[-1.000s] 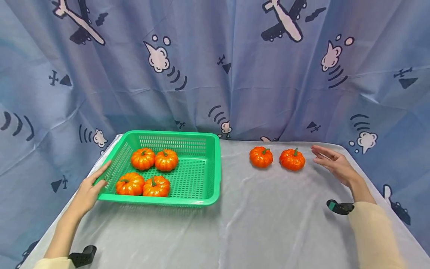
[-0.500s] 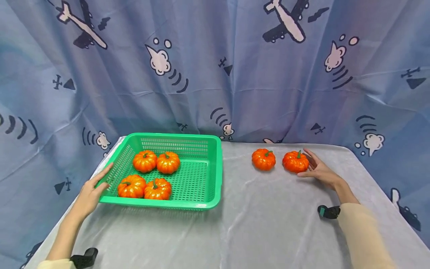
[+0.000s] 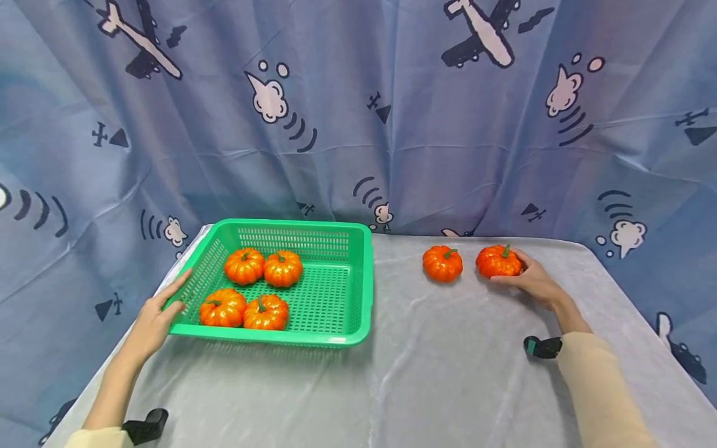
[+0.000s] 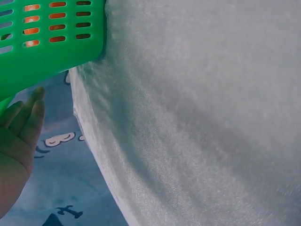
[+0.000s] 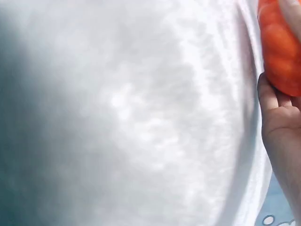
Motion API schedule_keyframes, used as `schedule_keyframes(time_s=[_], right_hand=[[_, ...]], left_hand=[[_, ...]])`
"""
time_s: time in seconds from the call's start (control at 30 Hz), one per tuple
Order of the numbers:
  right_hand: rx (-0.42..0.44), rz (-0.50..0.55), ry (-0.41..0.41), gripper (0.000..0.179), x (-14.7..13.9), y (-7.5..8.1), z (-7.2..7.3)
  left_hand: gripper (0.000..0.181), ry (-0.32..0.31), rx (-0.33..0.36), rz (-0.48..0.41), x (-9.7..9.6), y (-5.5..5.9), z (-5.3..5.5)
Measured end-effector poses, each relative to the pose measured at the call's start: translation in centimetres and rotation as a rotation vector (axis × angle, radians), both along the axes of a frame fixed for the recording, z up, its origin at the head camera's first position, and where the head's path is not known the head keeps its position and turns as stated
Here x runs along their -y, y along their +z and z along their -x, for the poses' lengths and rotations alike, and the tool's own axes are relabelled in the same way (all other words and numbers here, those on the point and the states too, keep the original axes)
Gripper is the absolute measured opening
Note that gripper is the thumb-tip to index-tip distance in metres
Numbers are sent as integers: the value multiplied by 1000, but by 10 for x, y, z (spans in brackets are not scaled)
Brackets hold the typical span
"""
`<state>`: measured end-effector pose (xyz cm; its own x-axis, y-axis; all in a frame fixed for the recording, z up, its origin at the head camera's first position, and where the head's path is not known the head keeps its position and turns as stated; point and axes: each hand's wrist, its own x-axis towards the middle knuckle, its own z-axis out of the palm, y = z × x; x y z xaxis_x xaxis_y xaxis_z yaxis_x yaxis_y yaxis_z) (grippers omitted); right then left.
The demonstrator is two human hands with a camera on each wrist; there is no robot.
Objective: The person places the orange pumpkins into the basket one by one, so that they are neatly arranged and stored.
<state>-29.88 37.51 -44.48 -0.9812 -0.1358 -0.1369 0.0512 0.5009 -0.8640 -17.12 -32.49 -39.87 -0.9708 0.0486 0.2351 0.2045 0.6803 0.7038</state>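
Observation:
In the head view my left hand [image 3: 150,325] holds the left rim of a green plastic basket [image 3: 322,338] near its front corner. The left wrist view shows several fingers [image 4: 29,115] below the basket's rim. Several small orange pumpkins [image 3: 264,313] with green stems lie inside, toward the left. At the right, my right hand [image 3: 539,285] grips another orange pumpkin [image 3: 497,262] from its right side, thumb in front. That pumpkin [image 5: 281,56] is partly cut off in the right wrist view. A loose pumpkin [image 3: 442,264] sits to the left of the gripped one.
A pale grey cloth [image 3: 437,367] covers the table. Behind it hangs a blue curtain [image 3: 336,118] printed with airplanes and clouds. The basket's left side reaches the table's left edge. Black wrist devices [image 3: 542,347] sit on both wrists.
My right hand has moved left from beside the right pumpkin and now grips it. My left hand stays on the basket. The view has shifted slightly.

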Motion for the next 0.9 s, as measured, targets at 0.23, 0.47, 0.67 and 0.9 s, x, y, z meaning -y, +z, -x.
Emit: schedule_keyframes(time_s=[0.23,0.47,0.67,0.9], right_hand=[[-71,94,28,90,28,37,4],[-148,186,121,80,84,80,10],[-179,309,219,75,144,99,14],[-181,355,312,76,204,98,24]], left_hand=[[57,8,12,-6,2,3,0],[56,4,22,-6,1,5,0],[57,6,17,-22,-1,3,1],[57,7,19,-28,-2,1,1]])
